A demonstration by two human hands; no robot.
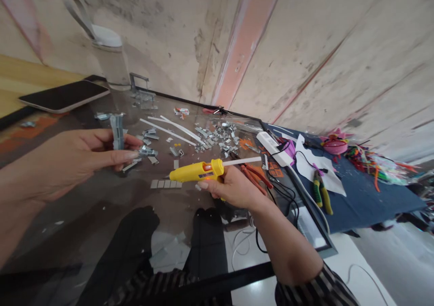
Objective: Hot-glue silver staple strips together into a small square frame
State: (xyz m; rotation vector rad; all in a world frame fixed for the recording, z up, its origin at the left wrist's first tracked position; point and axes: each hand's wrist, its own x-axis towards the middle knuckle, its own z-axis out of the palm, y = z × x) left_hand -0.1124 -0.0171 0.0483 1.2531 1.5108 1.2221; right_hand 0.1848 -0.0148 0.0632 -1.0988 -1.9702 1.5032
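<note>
My right hand (233, 188) is closed round the handle of a yellow glue gun (195, 171), and a white glue stick (242, 161) pokes out of its back end. The gun's nozzle points left, just over a row of small grey squares (166, 184) lying on the glass tabletop. Between the thumb and fingers of my left hand (101, 150), a shiny grey folded strip (117, 132) stands upright. Beside that hand's fingertips lie several loose silvery pieces (149, 151). One single square (176, 164) sits above the row.
Behind are a heap of silvery bits (217, 136) and white glue sticks (176, 129). Orange-handled pliers (254, 177), black cables (286, 190) and a white power strip (274, 148) lie right. A phone (64, 96) and lidded jar (113, 64) stand left, by the wall (162, 35).
</note>
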